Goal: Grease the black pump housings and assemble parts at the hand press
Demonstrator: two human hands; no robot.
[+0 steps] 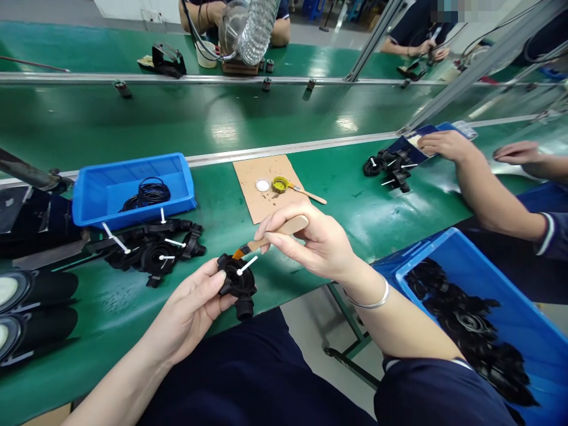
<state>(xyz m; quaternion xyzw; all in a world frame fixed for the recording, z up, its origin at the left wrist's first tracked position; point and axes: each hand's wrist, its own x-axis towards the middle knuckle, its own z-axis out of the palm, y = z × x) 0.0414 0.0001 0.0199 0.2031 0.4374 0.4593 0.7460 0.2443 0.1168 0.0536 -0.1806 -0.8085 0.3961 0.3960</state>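
Note:
My left hand [195, 307] grips a black plastic housing [242, 284] by its left side, over the front edge of the green bench. A white pin stands up from the housing's round cavity. In my right hand [306, 239] is a small wooden-handled brush [284, 229], held between thumb and fingers. Its orange bristles touch, or nearly touch, the upper rim of the housing. Beyond my right hand lies a cardboard sheet [248, 177] with a yellow-rimmed small pot [280, 184], a white disc [262, 186] and a second brush [310, 194].
At left, a blue tray [133, 171] holds black rings [153, 192]; several black housings [155, 251] lie before it. Black cylinders [39, 316] sit at the left edge. A blue bin [488, 272] of black parts stands at right. A co-worker's arm [479, 177] reaches over the bench there.

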